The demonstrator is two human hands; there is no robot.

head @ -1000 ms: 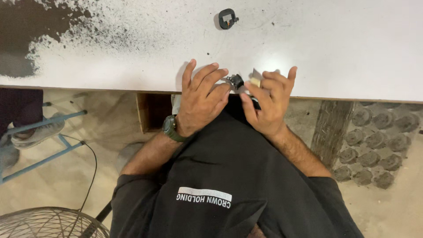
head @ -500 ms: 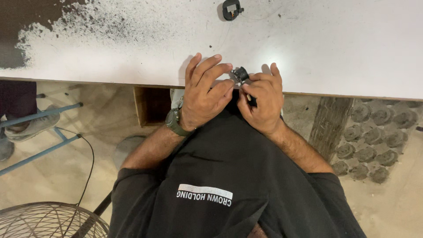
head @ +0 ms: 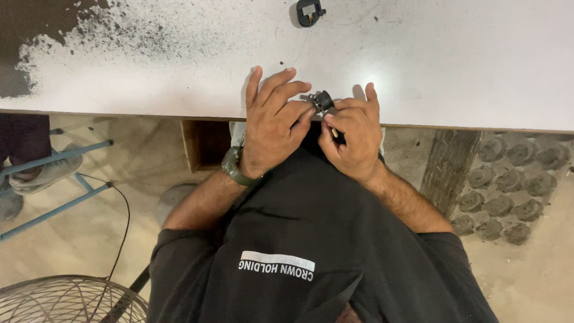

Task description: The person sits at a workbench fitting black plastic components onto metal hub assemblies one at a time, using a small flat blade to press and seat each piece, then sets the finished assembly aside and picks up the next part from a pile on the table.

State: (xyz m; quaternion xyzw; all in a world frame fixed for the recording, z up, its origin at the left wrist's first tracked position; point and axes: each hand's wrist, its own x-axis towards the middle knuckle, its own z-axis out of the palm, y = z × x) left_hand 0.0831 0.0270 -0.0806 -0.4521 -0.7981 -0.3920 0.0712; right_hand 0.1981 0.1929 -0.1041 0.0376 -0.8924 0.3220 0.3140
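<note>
Head view: both hands, left hand (head: 272,128) and right hand (head: 353,134), fingers pinching small black round plastic part (head: 323,100) at white counter (head: 454,66) edge — best braced there, gripped lightly, turned slowly.

A single label (head: 277,265) shows, low in the frame a little left of centre, on the front of the black shirt (head: 335,239). It is a narrow white bar with a line of white lettering beneath it, slightly slanted. No packages, signs or screens appear.
</note>
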